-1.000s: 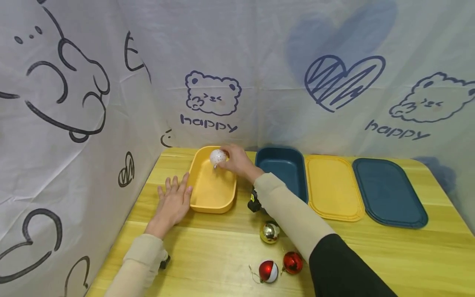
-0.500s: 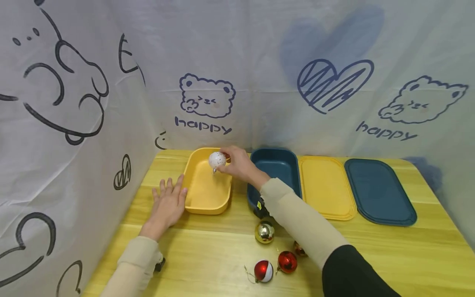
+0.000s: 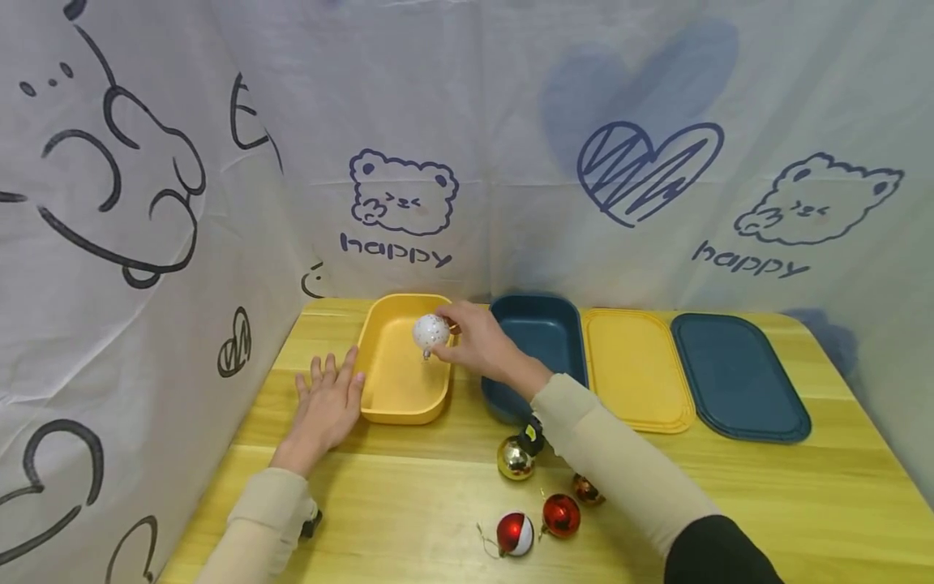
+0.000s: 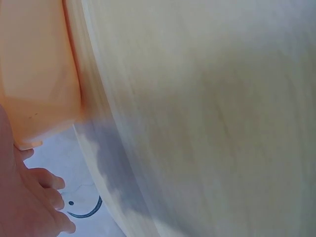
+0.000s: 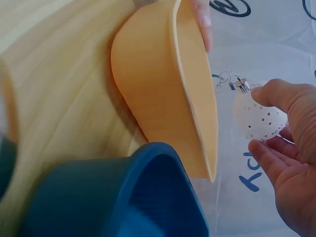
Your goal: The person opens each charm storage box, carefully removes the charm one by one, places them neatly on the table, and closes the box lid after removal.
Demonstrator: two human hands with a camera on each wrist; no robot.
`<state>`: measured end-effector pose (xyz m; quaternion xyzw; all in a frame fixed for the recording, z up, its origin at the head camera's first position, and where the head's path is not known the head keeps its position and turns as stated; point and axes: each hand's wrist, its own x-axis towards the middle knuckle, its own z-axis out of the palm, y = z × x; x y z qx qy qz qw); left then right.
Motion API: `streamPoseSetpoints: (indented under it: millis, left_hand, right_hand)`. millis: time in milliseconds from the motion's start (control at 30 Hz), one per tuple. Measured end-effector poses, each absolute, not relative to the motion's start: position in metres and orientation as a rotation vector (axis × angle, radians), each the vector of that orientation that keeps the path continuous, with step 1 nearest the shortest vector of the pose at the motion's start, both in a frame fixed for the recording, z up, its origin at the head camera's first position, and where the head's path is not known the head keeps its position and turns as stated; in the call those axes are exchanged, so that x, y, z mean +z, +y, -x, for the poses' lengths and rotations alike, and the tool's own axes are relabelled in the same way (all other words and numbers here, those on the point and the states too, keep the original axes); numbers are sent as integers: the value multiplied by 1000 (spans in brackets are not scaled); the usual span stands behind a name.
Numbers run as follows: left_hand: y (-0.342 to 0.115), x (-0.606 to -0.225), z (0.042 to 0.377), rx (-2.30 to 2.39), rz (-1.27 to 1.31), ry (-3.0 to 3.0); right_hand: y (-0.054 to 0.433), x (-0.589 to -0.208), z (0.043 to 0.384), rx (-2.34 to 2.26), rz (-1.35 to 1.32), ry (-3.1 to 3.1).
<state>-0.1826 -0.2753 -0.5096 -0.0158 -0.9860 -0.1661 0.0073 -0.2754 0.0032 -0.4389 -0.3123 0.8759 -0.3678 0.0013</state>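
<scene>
My right hand (image 3: pixel 477 341) pinches a white speckled Christmas ball (image 3: pixel 431 332) between thumb and fingers. The ball hangs over the right part of the yellow box (image 3: pixel 401 415), its silver cap and loop showing in the right wrist view. Spread flat beside that box, my left hand (image 3: pixel 328 405) touches its left wall with the thumb side. In the left wrist view, those fingers (image 4: pixel 52 177) stretch past the box's side. Under my right forearm stands a dark blue box (image 3: pixel 536 304).
A gold ball (image 3: pixel 515 459), a red ball (image 3: pixel 561 516), a red-and-white ball (image 3: pixel 515 534) and a partly covered copper-coloured ball (image 3: pixel 587 489) lie near my right sleeve. A yellow lid (image 3: pixel 638 369) and a dark blue lid (image 3: pixel 740 377) lie to the right. Behind hangs a cloth backdrop (image 3: pixel 511 235).
My right hand has drawn the white ball toward me and rightward over the yellow box. The copper-coloured ball has come out from behind my sleeve. My left hand stays at the box.
</scene>
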Motion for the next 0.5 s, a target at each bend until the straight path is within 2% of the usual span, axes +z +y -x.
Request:
streamPoseSetpoints:
  millis: [500]
  left_hand:
    - [-274,-513,183,-535,61,-3070]
  right_hand:
    - [38,-439,233,-1308,1094,2745]
